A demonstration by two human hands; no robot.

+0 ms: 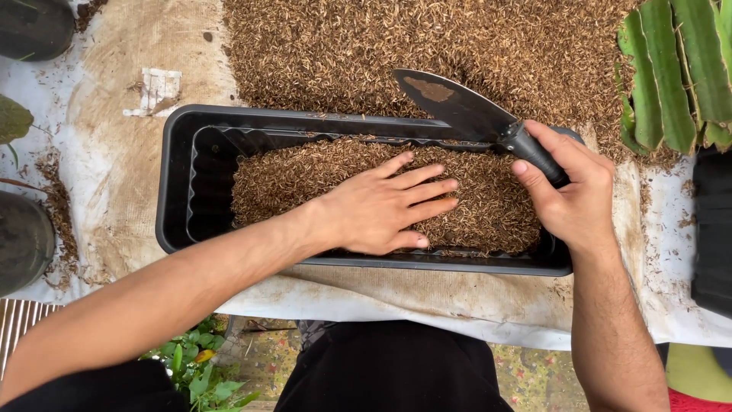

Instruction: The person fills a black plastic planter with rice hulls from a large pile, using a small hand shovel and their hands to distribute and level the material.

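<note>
Your left hand point(385, 206) lies flat, fingers spread, pressing rice husks point(488, 214) level inside the black rectangular planter point(174, 191). Your right hand point(568, 191) grips the trowel point(457, 103), held clear above the far rim.

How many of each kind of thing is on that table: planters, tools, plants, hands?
Black rectangular planter: 1
Trowel: 1
Green cactus cuttings, one bunch: 1
Round dark pots at the left edge: 2
Hands: 2, left hand flat on the husks, right hand gripping the trowel
Total: 7
</note>
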